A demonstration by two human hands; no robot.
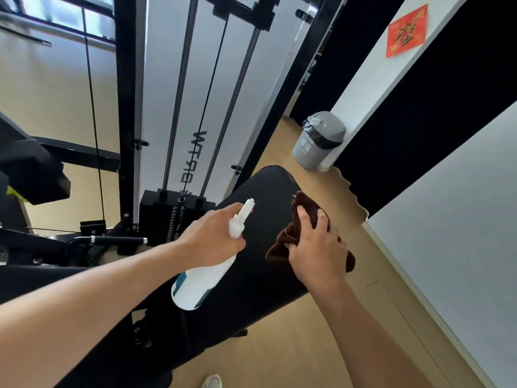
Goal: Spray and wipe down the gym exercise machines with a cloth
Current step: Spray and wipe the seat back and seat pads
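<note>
A black padded bench (pixel 263 191) of a cable machine runs from bottom left up to the middle. My left hand (pixel 215 233) grips the neck of a white spray bottle (pixel 204 281), its nozzle pointing up and away over the pad. My right hand (pixel 316 247) presses a dark brown cloth (pixel 282 245) onto the pad's right edge, fingers spread over it with the thumb curled round its near side.
Behind the bench stand the machine's black weight stack (pixel 165 217), guide rods and cable. A black handle bar (pixel 117 240) sticks out at the left. A grey bin (pixel 319 141) stands on the wooden floor by the white wall. A white shoe (pixel 211 381) shows at the bottom.
</note>
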